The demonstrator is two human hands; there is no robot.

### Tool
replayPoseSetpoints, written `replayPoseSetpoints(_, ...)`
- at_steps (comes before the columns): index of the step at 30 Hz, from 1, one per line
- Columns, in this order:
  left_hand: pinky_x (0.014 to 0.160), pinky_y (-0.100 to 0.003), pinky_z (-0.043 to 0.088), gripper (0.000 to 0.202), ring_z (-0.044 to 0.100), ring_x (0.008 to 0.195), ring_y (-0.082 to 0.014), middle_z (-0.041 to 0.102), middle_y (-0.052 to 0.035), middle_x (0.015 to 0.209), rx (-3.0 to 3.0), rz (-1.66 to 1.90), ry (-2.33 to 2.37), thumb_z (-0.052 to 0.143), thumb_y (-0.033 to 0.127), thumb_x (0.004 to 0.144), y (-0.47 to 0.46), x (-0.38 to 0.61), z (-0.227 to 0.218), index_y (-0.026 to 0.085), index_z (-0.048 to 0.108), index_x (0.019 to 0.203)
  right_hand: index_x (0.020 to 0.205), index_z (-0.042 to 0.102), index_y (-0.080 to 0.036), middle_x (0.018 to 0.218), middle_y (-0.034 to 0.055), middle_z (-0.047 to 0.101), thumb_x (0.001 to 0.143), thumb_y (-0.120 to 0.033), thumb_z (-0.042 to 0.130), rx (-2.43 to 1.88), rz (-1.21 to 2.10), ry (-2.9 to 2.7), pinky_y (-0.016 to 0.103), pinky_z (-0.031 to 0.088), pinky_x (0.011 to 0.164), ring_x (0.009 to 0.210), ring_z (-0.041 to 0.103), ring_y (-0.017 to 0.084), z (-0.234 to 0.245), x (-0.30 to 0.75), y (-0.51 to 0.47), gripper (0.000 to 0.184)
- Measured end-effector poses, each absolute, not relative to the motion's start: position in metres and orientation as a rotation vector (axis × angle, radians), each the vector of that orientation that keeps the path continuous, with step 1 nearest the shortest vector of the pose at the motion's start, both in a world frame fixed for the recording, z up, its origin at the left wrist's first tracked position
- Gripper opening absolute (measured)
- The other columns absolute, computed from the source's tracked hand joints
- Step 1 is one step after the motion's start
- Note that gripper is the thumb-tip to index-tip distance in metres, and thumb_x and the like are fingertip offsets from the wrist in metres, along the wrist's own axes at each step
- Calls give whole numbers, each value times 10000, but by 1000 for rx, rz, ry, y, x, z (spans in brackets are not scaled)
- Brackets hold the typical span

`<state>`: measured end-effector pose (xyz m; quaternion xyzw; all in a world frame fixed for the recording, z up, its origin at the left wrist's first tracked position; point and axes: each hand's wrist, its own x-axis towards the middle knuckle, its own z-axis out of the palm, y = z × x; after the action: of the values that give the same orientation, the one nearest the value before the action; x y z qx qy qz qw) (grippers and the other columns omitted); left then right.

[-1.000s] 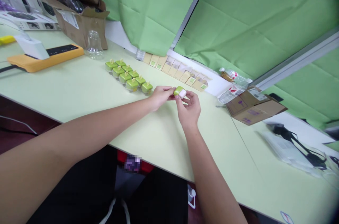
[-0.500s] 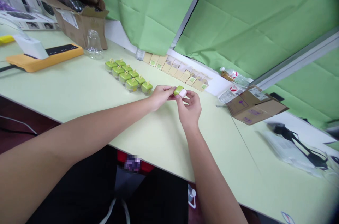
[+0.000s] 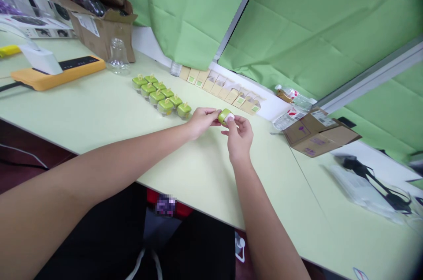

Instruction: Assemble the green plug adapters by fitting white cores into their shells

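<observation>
Above the table, my left hand (image 3: 204,122) pinches a small green lid (image 3: 224,115) by its edge, with the lid's underside turned toward my right. My right hand (image 3: 240,135) is closed at a small white piece (image 3: 229,117) set against the open side of the lid, its thumb pressing on it. The fingers partly cover the white piece, so how deep it sits cannot be made out. Left of my hands stand several small clear jars with matching green lids (image 3: 165,104) and yellow loops on top, arranged in two rows.
Several small beige boxes (image 3: 223,88) line the wall. An orange power strip (image 3: 49,78), a clear glass jar (image 3: 118,57) and an open carton (image 3: 99,33) are at the left. To the right lie plastic bottles (image 3: 292,99), a cardboard box (image 3: 317,133) and a black cabled device (image 3: 373,178).
My right thumb has moved up onto the white piece, which now shows less outside the green lid. The right hand has shifted slightly right; the left hand keeps its hold.
</observation>
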<state>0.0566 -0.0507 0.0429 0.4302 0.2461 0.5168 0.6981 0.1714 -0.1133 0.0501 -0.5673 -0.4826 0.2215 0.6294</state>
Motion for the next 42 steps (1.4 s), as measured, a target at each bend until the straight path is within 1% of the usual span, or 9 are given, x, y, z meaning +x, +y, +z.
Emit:
replayPoseSetpoints(5,949,-403,550,165,694,783,-157,720,-61,793,965,1149,560,715,256,857,-50,57,42,105,748,799,1016,574,-206,1110,73,675,812,-521,684,-1322,509,-1105,296,608,633,886,719,196,51,171,-114,391)
replayPoseSetpoints(11,932,-386,558,162,694,780,-152,718,-60,793,981,1144,565,681,230,878,-51,56,44,102,746,803,1005,584,-198,1097,73,683,803,-500,701,-1318,520,-1090,285,599,610,862,721,193,53,170,-115,383)
replayPoseSetpoints(17,945,-406,547,162,690,767,-151,713,-62,792,972,1144,568,700,236,864,-51,56,43,98,740,790,993,582,-204,1073,63,692,795,-504,704,-1322,528,-1087,280,594,602,847,721,190,53,170,-115,380)
replayPoseSetpoints(30,935,-397,547,184,687,761,-148,720,-62,807,994,1147,569,739,285,831,-49,56,41,103,743,803,999,591,-194,1078,66,690,789,-503,725,-1310,548,-1077,276,589,585,839,727,194,53,171,-114,396)
replayPoseSetpoints(35,948,-411,539,209,692,769,-158,721,-68,812,998,1143,566,752,309,820,-49,56,41,101,741,801,993,588,-200,1083,61,689,793,-508,721,-1308,545,-1086,273,586,594,824,724,184,52,171,-114,391)
replayPoseSetpoints(42,949,-404,542,180,696,756,-152,715,-63,797,997,1140,579,704,254,860,-51,55,44,87,731,801,989,593,-200,1077,59,689,789,-515,721,-1315,543,-1088,273,583,591,827,722,185,53,172,-114,394)
